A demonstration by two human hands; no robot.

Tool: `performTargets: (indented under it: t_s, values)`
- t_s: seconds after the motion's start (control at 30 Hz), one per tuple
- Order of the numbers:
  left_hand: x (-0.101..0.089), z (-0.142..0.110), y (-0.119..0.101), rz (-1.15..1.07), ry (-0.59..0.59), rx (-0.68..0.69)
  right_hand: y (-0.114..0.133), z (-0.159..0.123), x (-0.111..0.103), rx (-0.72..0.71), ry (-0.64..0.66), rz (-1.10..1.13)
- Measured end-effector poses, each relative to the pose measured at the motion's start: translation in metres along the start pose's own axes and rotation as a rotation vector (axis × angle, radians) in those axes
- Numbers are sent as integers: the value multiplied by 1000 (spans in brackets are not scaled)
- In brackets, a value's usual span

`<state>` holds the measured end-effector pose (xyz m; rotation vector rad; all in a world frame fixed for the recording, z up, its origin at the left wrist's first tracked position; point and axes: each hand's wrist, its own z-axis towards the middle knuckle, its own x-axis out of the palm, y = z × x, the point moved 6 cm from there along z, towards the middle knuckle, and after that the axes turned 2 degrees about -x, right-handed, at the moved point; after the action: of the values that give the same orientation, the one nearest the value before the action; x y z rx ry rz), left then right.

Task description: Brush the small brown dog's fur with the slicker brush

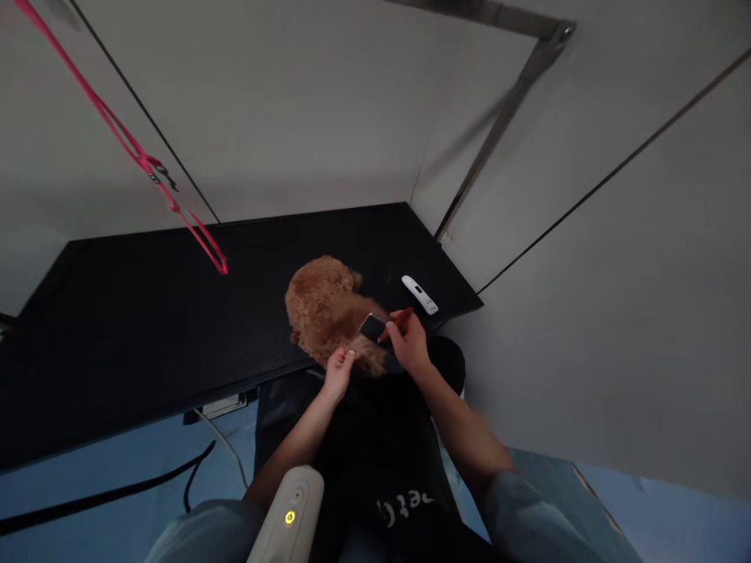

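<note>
A small curly brown dog [321,306] lies on the black grooming table [146,328] near its front edge. My right hand [407,344] is closed on a brush [375,327] with a dark head and a red handle, pressed against the dog's hind fur. My left hand [339,369] is closed in a pinch on the dog's fur or leg at the table edge; what it holds is hard to make out.
A white clipper-like device [419,295] lies on the table right of the dog. A pink leash loop [176,205] hangs above the table's left part. A metal grooming arm [498,125] rises at the back right. A white dryer nozzle [290,516] shows near my lap.
</note>
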<state>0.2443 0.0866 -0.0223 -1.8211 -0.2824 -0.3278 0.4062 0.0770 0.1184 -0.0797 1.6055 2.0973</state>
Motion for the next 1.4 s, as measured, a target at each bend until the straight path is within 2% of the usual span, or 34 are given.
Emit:
performTargets:
  t_s: [0.03, 0.07, 0.17, 0.2, 0.3, 0.33, 0.43, 0.47, 0.6, 0.7, 0.73, 0.83, 0.87, 0.97, 1.0, 1.1, 1.13, 1.23, 1.27, 1.37, 1.4]
  values:
    - [0, 0, -1, 2, 16, 5, 3, 2, -2, -10, -51, -5]
    - [0, 1, -2, -3, 40, 7, 7, 4, -1, -25, -45, -6]
    - [-1, 3, -3, 7, 98, 22, 12, 9, 10, -35, 153, -52]
    - [-3, 4, -4, 19, 105, 35, 12, 10, 9, -32, 161, -91]
    - [-9, 6, -2, 71, 109, 43, 16, 15, -7, -77, -55, -160]
    - [-10, 7, 0, 81, 119, 26, 17, 15, -8, -99, -65, -148]
    - [-12, 8, 3, 69, 173, -26, 13, 11, 8, -69, 176, -105]
    - [-12, 8, 3, 57, 191, -28, 11, 10, 12, -42, 217, -117]
    - [-13, 9, -2, 66, 196, -37, 10, 7, 4, -66, 38, -145]
    - [-14, 9, -4, 91, 201, -54, 5, 7, 10, -25, 154, -104]
    - [-14, 9, -5, 96, 202, -56, 4, 8, 9, -5, 157, -120]
    - [-15, 8, -6, 100, 203, -60, 7, 10, -6, -56, -43, -173]
    - [-14, 8, -6, 93, 211, -64, 9, 9, -7, -86, -59, -158]
    - [-11, 7, -7, 71, 244, -79, 4, 4, 4, -63, 111, -86]
    - [-12, 7, -7, 71, 241, -86, 1, 3, 6, -33, 124, -87]
    - [-14, 7, -7, 89, 221, -121, -1, 0, -3, -44, -48, -110]
    - [-15, 7, -6, 89, 223, -135, 1, 0, -3, -74, -47, -102]
    - [-16, 5, -4, 69, 242, -163, 2, -1, 9, -91, 151, -51]
    - [-17, 4, -4, 64, 236, -168, 2, 0, 9, -81, 157, -60]
    - [-19, 2, -3, 73, 201, -194, 5, 3, -5, -131, -57, -121]
    - [-19, 1, -4, 74, 198, -199, 6, 3, -5, -158, -70, -124]
